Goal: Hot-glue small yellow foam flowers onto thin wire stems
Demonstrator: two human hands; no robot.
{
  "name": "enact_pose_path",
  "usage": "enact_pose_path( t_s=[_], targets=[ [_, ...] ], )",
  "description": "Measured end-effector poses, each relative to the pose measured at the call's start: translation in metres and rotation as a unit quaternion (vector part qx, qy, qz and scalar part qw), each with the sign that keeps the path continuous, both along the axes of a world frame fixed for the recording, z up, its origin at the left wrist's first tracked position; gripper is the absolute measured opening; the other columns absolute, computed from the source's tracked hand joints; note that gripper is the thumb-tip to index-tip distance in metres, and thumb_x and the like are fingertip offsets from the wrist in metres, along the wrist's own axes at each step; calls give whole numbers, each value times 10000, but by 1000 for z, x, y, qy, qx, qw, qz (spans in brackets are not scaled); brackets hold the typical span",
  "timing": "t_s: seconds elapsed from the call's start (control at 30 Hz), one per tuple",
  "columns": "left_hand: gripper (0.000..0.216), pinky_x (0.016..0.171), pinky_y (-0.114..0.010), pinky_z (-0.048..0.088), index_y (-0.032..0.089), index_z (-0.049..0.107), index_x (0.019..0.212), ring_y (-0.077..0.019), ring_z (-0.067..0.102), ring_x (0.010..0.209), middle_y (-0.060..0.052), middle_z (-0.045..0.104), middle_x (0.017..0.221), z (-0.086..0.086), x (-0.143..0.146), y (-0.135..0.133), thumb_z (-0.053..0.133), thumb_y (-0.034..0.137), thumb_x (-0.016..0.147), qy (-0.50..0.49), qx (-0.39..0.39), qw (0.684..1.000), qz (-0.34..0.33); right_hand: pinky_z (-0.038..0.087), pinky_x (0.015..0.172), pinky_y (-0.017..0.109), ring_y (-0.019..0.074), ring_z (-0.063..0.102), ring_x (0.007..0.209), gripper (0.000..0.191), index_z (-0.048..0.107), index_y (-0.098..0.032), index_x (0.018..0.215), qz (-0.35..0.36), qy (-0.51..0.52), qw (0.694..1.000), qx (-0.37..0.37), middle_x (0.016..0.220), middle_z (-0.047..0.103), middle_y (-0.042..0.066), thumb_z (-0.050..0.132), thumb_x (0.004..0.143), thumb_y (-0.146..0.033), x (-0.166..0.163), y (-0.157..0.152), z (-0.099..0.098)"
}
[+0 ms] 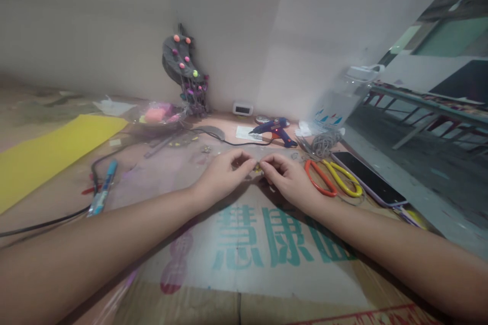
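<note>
Over the middle of a printed cardboard sheet, my left hand and my right hand meet fingertip to fingertip. Both are closed in a pinch around a tiny yellowish piece, too small and blurred to name. Just beyond them lies a dark blue glue gun with a small red light, its nozzle toward the left. To the right of my right hand are scissors with one red handle and one yellow handle; their blades point away from me.
A grey crescent ornament with coloured balls leans at the back. Yellow sheet, blue pen and black cable lie left. Phone, grey yarn and a water bottle line the right edge.
</note>
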State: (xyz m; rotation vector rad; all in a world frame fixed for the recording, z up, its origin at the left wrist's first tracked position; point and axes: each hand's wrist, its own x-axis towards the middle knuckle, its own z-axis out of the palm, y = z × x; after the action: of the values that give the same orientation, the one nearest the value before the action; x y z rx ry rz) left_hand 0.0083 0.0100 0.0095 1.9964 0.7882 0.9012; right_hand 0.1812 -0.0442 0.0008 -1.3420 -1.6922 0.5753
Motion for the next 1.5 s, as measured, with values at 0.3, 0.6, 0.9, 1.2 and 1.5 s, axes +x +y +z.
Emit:
enact_pose_path(
  t_s=[0.3, 0.6, 0.9, 1.2, 1.5],
  targets=[
    [143, 696, -277, 463, 173, 597, 791, -164, 594, 762, -20, 657, 814, -1, 1, -2, 545, 302, 819, 17, 4, 1000, 11, 378, 521, 230, 105, 464, 518, 200, 577, -187, 830, -7, 4, 1000, -3, 568, 494, -43, 505, 916, -353, -2, -1, 2],
    [146, 702, -281, 447, 168, 602, 816, -161, 588, 768, -18, 654, 823, 0, 0, 0, 537, 295, 842, 14, 23, 999, 17, 401, 554, 238, 112, 498, 561, 191, 607, -177, 895, 0, 4, 1000, -7, 614, 533, -34, 520, 903, -347, 0, 0, 2],
    [172, 739, -281, 459, 169, 616, 878, -161, 602, 806, -24, 664, 871, -2, -2, 1, 523, 314, 874, -8, 12, 1000, -12, 427, 545, 233, 114, 539, 572, 163, 613, -172, 857, -9, 14, 1000, -4, 654, 581, -16, 535, 884, -313, 0, 2, 1],
    [199, 710, -265, 443, 169, 613, 836, -155, 589, 769, -13, 658, 827, -1, -1, 1, 497, 322, 887, -4, 29, 1000, -3, 436, 570, 243, 126, 567, 603, 156, 631, -177, 870, 0, -25, 1000, 1, 674, 611, -6, 535, 888, -298, 1, 2, 0],
    [250, 724, -265, 436, 166, 608, 830, -158, 587, 794, -12, 644, 817, -4, -2, 3, 440, 329, 918, -8, 36, 999, -8, 429, 569, 244, 119, 544, 582, 166, 626, -177, 877, -2, -21, 1000, 3, 636, 573, -20, 530, 894, -311, 0, 1, 1]
  ],
)
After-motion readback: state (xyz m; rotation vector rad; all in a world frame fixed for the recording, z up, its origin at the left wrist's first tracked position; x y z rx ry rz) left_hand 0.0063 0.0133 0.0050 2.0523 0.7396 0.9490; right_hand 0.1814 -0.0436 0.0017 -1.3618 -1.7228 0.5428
